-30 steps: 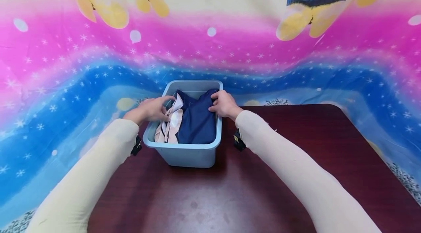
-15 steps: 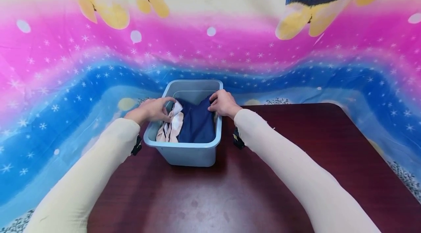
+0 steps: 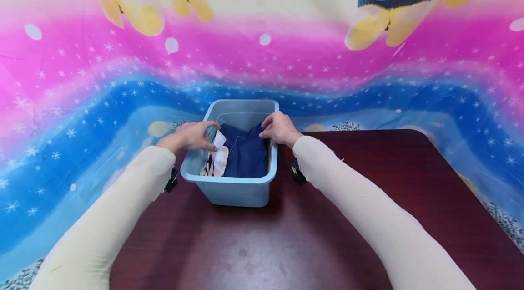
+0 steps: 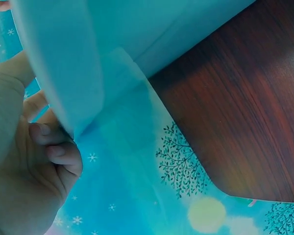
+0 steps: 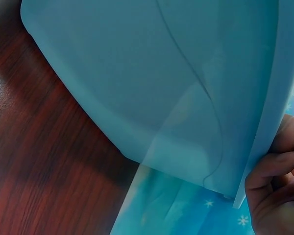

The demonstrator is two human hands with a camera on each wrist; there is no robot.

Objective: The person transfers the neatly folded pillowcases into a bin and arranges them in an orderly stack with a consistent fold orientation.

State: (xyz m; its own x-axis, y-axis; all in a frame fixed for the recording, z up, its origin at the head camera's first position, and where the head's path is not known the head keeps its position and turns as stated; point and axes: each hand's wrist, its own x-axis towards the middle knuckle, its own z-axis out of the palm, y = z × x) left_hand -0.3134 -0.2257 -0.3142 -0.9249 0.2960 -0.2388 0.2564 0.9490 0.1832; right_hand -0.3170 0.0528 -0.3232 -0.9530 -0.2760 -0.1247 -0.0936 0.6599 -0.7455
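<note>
A grey-blue plastic bin [image 3: 241, 192] stands on the dark wooden table, holding clothes. My left hand [image 3: 190, 137] reaches over its left rim, thumb and index finger apart beside a pale pink and white garment [image 3: 217, 162]; a small white flap [image 3: 220, 139] lies between them. In the left wrist view the other fingers [image 4: 63, 152] curl outside the rim. My right hand [image 3: 280, 129] is at the right rim, thumb and index tips close together at the corner of a navy garment [image 3: 245, 158]; I cannot tell if they pinch it. Its other fingers [image 5: 272, 171] curl outside the rim.
The glossy tabletop [image 3: 368, 167] extends to the right and in front of the bin. Close behind hangs a pink and blue curtain [image 3: 311, 67] printed with snowflakes and bears. Black straps [image 3: 298, 175] sit on the wrists over cream sleeves [image 3: 360, 199].
The navy garment and the pale one have sunk lower into the bin, uncovering more of its back wall. Both hands stay at nearly the same places on the rims.
</note>
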